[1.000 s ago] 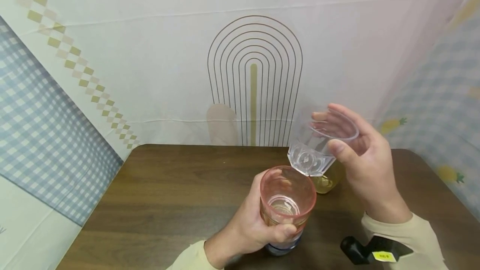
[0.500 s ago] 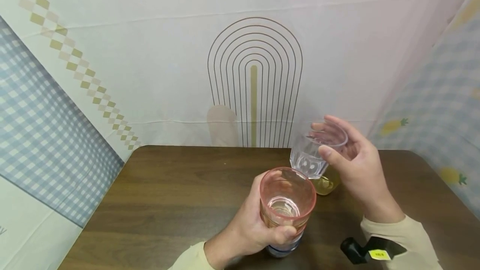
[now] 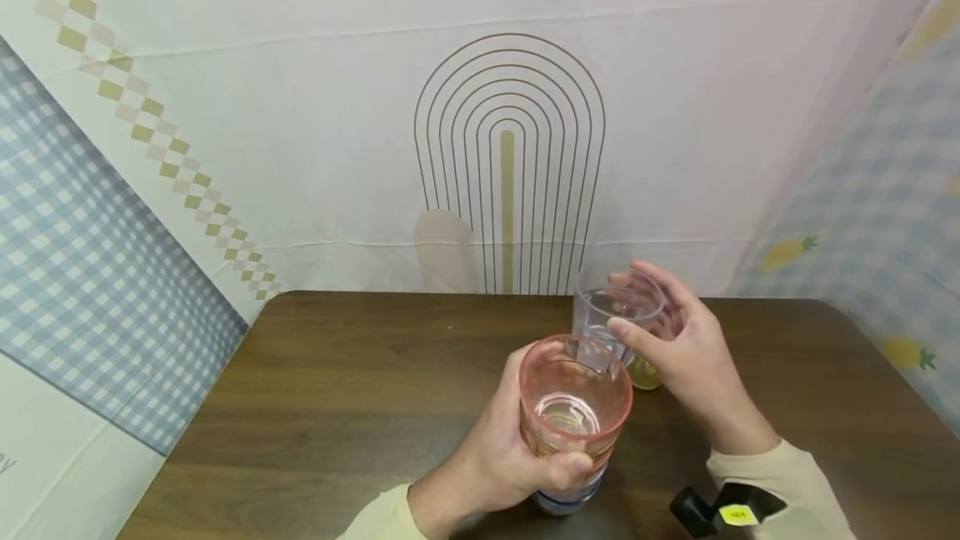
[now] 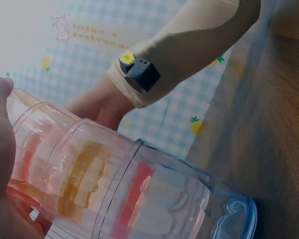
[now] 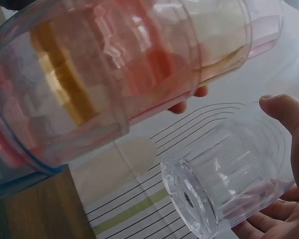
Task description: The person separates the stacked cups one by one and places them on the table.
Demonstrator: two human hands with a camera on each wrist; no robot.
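My left hand grips a tall stack of nested plastic cups. The pink-rimmed cup is uppermost, and a blue cup forms the bottom; tinted pink and amber bands show through the walls between them. In my right hand, thumb in front and fingers behind, is a clear faceted cup. It is held upright just behind the stack, its lower part partly hidden by the pink rim. The right wrist view shows the clear cup apart from the stack.
A yellow cup stands on the brown wooden table behind the stack, mostly hidden by the clear cup and right hand. A printed cloth hangs along the table's back edge, with checked cloth at the right.
My right hand has lowered the clear cup and brought it left and more upright, behind the pink rim. The left hand and the stack have stayed in place.
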